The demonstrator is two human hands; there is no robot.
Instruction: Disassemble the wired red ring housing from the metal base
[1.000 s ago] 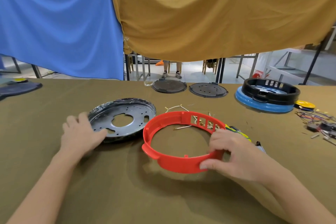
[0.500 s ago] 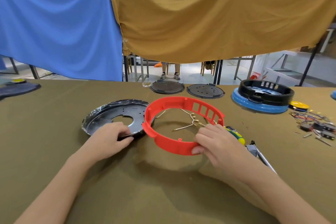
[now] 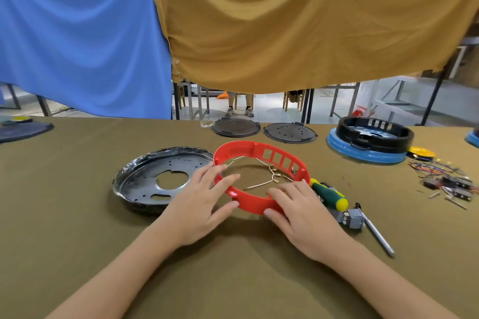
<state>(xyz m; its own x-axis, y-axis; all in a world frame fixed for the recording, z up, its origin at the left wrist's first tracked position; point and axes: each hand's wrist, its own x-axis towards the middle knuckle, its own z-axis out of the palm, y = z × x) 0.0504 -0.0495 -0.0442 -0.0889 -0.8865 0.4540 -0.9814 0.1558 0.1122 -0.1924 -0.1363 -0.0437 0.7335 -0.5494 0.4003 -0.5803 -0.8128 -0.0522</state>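
Note:
The red ring housing (image 3: 274,156) lies on the olive cloth just right of the dark metal base (image 3: 145,181), apart from it except where its left rim overlaps the base's right edge. Thin wires with metal terminals (image 3: 272,176) hang across the inside of the ring. My left hand (image 3: 199,204) holds the ring's near-left wall, with fingers over the rim and the thumb outside. My right hand (image 3: 303,210) grips the near-right wall the same way. The near part of the ring is partly hidden by both hands.
A green-and-yellow screwdriver (image 3: 329,194) and a grey plug (image 3: 352,217) lie right of my right hand. Two dark discs (image 3: 234,127) (image 3: 289,133) and a black ring on a blue base (image 3: 373,137) sit at the far edge. Loose wires and parts (image 3: 445,179) lie at the right.
My left hand has left the metal base and taken hold of the red ring's left side. The ring has shifted slightly away from me, and my right hand still holds it.

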